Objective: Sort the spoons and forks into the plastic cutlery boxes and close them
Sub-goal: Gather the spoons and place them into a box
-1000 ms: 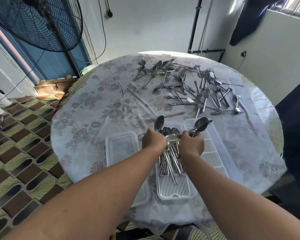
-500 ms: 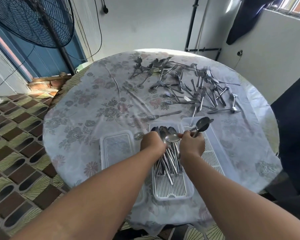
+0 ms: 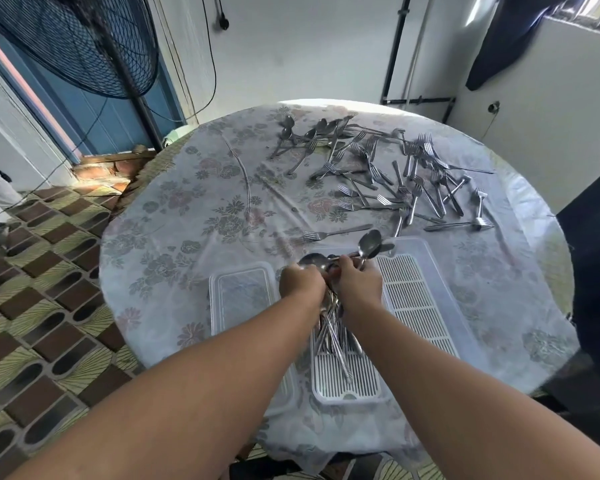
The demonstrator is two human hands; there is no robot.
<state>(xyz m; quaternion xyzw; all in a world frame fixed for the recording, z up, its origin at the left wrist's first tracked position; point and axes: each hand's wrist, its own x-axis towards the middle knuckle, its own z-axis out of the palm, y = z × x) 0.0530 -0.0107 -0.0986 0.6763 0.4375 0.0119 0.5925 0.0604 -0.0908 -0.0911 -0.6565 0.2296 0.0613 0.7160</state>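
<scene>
Spoons [image 3: 333,327] in middle box [image 3: 347,382], bowls hidden by hands; left hand [image 3: 300,284] fingers unreadable; right hand [image 3: 359,282] pinching spoon [image 3: 369,242].

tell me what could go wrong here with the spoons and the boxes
Both hands crowd over the middle cutlery box. The right hand holds spoons with their bowls sticking out past its grip; one might slip out onto the tablecloth. The spoon pile looks heaped, so the lid may not close flat. A few spoons lie mixed with forks at the far side, easy to missort.
</scene>
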